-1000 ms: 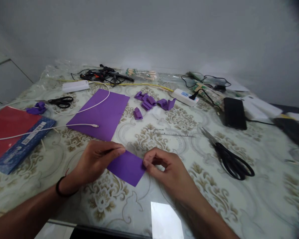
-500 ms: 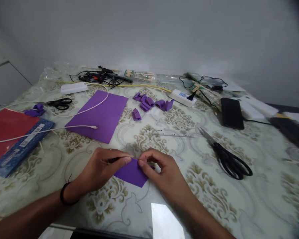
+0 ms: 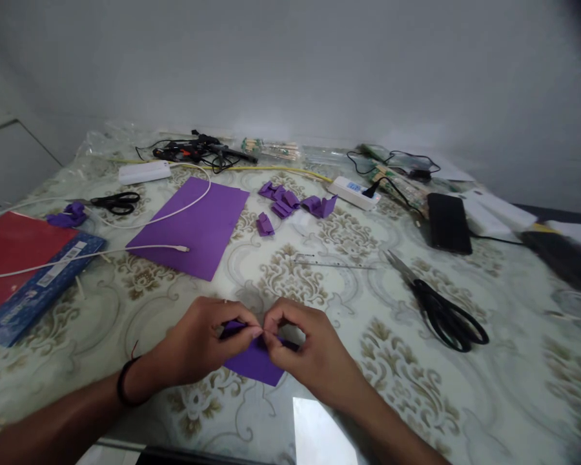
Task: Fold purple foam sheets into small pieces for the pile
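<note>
A small purple paper piece (image 3: 254,363) lies near the table's front edge, partly folded and mostly covered by my hands. My left hand (image 3: 201,342) pinches its left part, fingers closed on the paper. My right hand (image 3: 305,349) pinches the right part, and the fingertips of both hands meet above the fold. A large purple sheet (image 3: 191,226) lies flat further back on the left, with a white cable (image 3: 126,250) across it. Several small folded purple pieces (image 3: 290,203) sit behind the middle of the table.
Black scissors (image 3: 440,310) lie to the right, a second pair (image 3: 113,201) at the back left. A red folder (image 3: 7,255) and blue box (image 3: 39,290) are on the left. A power strip (image 3: 353,191), black phone (image 3: 448,223), glue gun (image 3: 198,148) and cables line the back.
My hands have come together, folding the small purple piece inward so it looks narrower; both hands and the paper shifted slightly toward the table's front edge.
</note>
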`<state>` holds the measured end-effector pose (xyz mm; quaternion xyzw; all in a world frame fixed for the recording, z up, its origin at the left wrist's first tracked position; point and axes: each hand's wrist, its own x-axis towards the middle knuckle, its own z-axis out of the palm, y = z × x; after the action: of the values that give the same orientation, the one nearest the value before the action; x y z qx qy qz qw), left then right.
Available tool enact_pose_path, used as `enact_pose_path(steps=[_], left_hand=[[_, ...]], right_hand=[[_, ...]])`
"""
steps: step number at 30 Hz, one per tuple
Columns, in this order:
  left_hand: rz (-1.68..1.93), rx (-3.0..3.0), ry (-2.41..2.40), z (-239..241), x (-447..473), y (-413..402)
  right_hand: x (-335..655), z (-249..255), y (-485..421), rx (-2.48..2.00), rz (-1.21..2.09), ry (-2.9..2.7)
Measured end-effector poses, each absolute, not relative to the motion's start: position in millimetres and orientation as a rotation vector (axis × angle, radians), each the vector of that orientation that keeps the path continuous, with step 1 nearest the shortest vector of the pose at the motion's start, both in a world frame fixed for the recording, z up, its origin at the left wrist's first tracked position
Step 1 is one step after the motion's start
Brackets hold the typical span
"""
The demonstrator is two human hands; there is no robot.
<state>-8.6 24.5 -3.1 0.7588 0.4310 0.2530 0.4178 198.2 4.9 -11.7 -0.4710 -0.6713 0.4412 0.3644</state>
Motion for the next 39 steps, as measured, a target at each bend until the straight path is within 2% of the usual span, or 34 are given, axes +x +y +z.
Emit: enact_pose_path(steps=[13,23,39], left_hand=[[0.789,1.917,1.298,-1,-30,42],[0.661,1.832,1.11,-8,-10,28],[0.668,1.926,1.002,-6,-13,28]], right_hand=[[226,-7,18,-1.262,1.142,-1.622],[199,-18,5,-1.244,1.114,-1.719],[200,-14,1,-1.231,1.101,-1.754]])
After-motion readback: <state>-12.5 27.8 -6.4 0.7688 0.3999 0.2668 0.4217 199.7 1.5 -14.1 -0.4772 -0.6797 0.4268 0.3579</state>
